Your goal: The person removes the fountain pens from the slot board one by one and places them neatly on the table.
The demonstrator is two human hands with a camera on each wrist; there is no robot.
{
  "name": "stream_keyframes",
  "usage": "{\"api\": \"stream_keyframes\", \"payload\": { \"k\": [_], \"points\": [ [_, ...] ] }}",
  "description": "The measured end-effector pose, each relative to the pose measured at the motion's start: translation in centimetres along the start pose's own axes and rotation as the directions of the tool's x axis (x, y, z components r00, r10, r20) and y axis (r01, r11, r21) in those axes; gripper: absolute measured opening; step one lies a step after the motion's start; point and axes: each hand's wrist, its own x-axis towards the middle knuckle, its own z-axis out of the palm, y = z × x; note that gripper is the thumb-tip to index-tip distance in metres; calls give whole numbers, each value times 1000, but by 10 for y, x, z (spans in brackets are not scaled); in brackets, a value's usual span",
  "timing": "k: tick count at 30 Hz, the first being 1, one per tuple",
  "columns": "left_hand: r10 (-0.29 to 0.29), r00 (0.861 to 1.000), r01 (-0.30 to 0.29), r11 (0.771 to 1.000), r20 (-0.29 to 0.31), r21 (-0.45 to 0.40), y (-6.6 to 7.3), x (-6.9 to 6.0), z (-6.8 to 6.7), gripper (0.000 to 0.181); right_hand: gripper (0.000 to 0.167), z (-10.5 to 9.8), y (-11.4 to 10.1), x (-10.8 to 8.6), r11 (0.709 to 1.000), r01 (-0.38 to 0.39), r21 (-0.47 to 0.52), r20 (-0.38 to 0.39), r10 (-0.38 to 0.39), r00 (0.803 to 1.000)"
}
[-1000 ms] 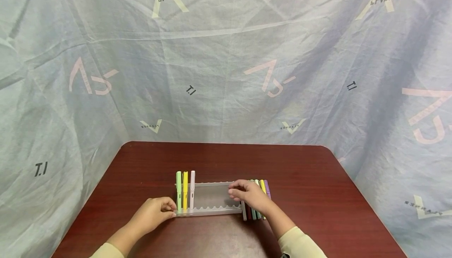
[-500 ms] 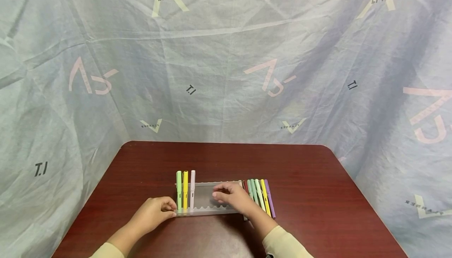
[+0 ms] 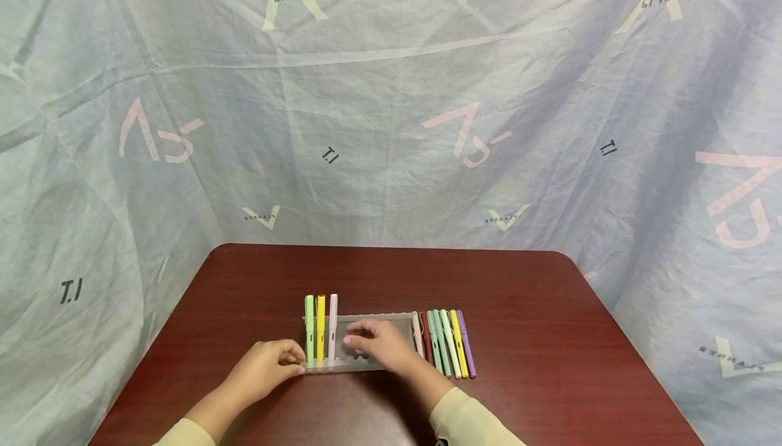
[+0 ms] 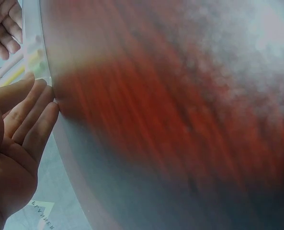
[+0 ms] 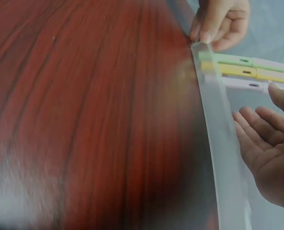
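- Rack (image 3: 348,367): 1, clear or greyish, notched along its 12 and 6 o'clock edges; sits on the dark red table (image 3: 525,337).
- Pens in the rack: 3, at its 9 o'clock end; light green pen (image 3: 309,330), yellow pen (image 3: 320,330), pale pink pen (image 3: 332,327). All point to 12 o'clock, their far ends past that edge.
- Pens beside the rack: 7 by count, in a row at its 3 o'clock side, from beige pen (image 3: 418,334) and dark red pen (image 3: 426,339) to 2nd yellow pen (image 3: 459,344) and purple pen (image 3: 467,344). Whether the beige pen touches the rack: cannot tell.
- Left hand (image 3: 269,364): thumb and fingers close together, gripping the rack's 8 o'clock corner.
- Right hand (image 3: 383,343): fingers loosely bent, thumb apart, holding nothing; over the rack, at 3 o'clock from the pale pink pen and near it.
- Change: right hand lies farther toward 9 o'clock than 1.0 s ago, leaving the row of 7 uncovered; left hand and the 3 racked pens keep their places.
- Bearing on the work, as judged: a shift of 1 empty hand along a steadied rack; racked count unaltered at 3.
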Motion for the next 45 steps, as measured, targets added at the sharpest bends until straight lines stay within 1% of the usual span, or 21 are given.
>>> {"api": "stream_keyframes", "payload": {
  "k": [8, 13, 21, 25, 30, 34, 40, 43, 45],
  "points": [
    [19, 1000, -19, 1000, 1, -18, 0, 2, -2, 12, 29, 15, -4, 9, 1000, 4, 23, -39, -3, 999],
    [20, 1000, -19, 1000, 8, -12, 0, 2, -2, 12, 28, 20, -5, 14, 999, -3, -32, -71, 1, 997],
    [14, 1000, -14, 1000, 7, -6, 2, 1, -2, 12, 20, 29, 0, 19, 999, -10, -50, -105, 5, 995],
    [8, 1000, -8, 1000, 13, -1, 1, 0, -2, 12, 17, 31, 1, 20, 998, -4, -58, -110, -2, 994],
    [3, 1000, -3, 1000, 12, -8, 0, 1, 0, 13, 19, 33, -3, 20, 999, -10, -48, -106, 5, 994],
    [9, 1000, -9, 1000, 10, -15, 1, 0, -1, 12, 18, 35, -3, 21, 999, -19, -31, -108, 16, 994],
    [13, 1000, -13, 1000, 15, -26, 1, 0, -1, 12, 14, 37, -3, 21, 999, -27, -23, -134, 24, 991],
    [7, 1000, -6, 999, 18, -35, 1, 0, -1, 12, 14, 37, -4, 21, 1000, -13, -28, -148, 8, 989],
    [7, 1000, -6, 999, 19, -35, 1, -1, -2, 12, 13, 36, -5, 20, 999, 13, -47, -159, -20, 987]
  ]
}}
